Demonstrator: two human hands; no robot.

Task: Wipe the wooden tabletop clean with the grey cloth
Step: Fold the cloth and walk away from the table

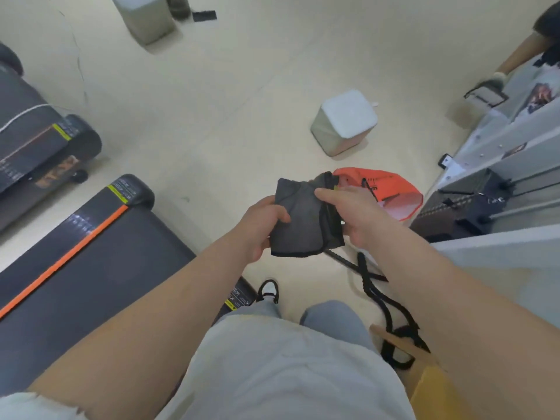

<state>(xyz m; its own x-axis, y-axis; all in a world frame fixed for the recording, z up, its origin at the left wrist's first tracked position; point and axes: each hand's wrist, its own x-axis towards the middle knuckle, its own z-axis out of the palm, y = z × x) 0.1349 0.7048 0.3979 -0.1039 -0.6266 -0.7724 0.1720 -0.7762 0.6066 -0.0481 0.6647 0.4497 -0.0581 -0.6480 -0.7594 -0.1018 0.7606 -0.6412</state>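
Between the two hands, at waist height above the floor, hangs the cloth (306, 219), grey with a dark hem. From the left: a treadmill (91, 253) runs along that side of the person. The left hand (262, 227) is closed on the cloth's left edge, thumb over the front and fingers behind. The cloth sits folded or bunched, its long axis roughly vertical, drooping below both grips. The right hand (353, 212) pinches its upper right part, index finger laid across the top, with the other fingers behind the fabric. Both hands touch it, so neither is nearer. Beyond the right hand an orange bag (391, 192) lies on the floor. No wooden tabletop shows for certain; a tan edge at lower right may be one. Wiping likely has not started, and the cloth must first travel to that surface.
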